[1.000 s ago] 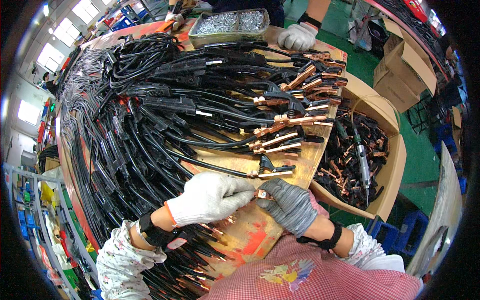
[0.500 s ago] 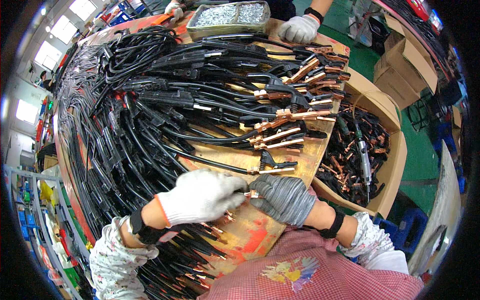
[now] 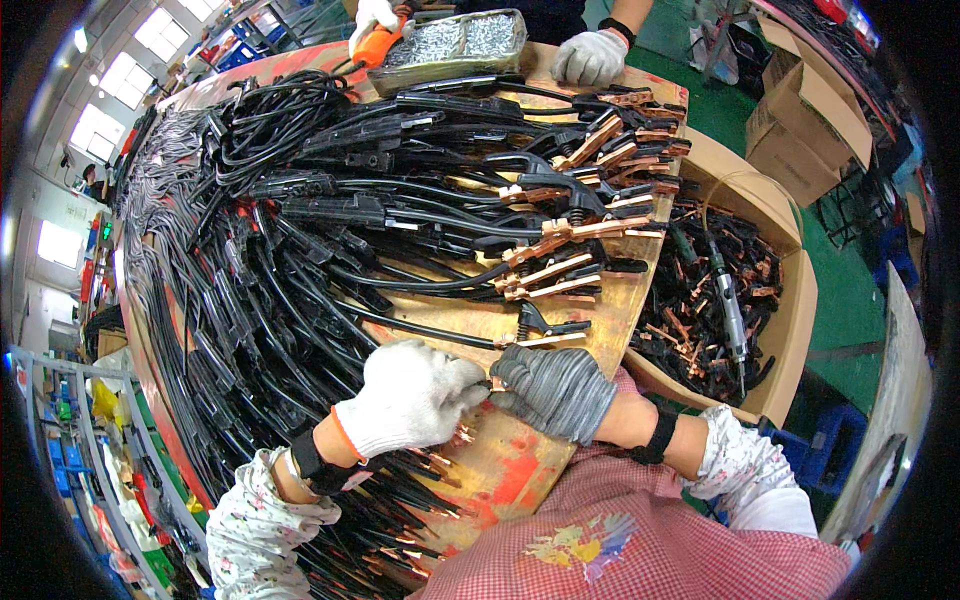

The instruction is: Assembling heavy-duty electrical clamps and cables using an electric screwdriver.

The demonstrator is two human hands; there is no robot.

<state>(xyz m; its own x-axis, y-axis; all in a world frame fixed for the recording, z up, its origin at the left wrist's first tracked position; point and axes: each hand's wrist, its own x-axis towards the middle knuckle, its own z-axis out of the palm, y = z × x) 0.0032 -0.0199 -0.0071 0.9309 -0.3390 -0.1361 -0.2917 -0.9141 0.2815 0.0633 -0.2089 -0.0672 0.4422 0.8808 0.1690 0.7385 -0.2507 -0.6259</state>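
Observation:
My left hand (image 3: 415, 393), in a white knit glove, is closed with its fingertips pinched together at the near edge of the table. My right hand (image 3: 555, 392), in a grey striped glove, is closed facing it. A small copper-coloured piece (image 3: 495, 384) shows between the two sets of fingertips; the gloves hide most of it. Just beyond them lies a black cable ending in a copper-jawed clamp (image 3: 545, 330). Bare copper cable ends (image 3: 465, 434) stick out below my left hand.
Black cables (image 3: 260, 290) cover much of the table (image 3: 510, 460). On the right, a cardboard box (image 3: 790, 340) holds several clamps, with a silver power screwdriver (image 3: 730, 315) above them. Across the table, a co-worker's gloved hand (image 3: 590, 58) rests by a tray of metal parts (image 3: 395, 75); the other holds an orange-handled tool (image 3: 378, 45).
My hands stay together at nearly the same spot, the left wrist turned slightly. The co-worker's hand with the orange-handled tool has come further into view beside the tray.

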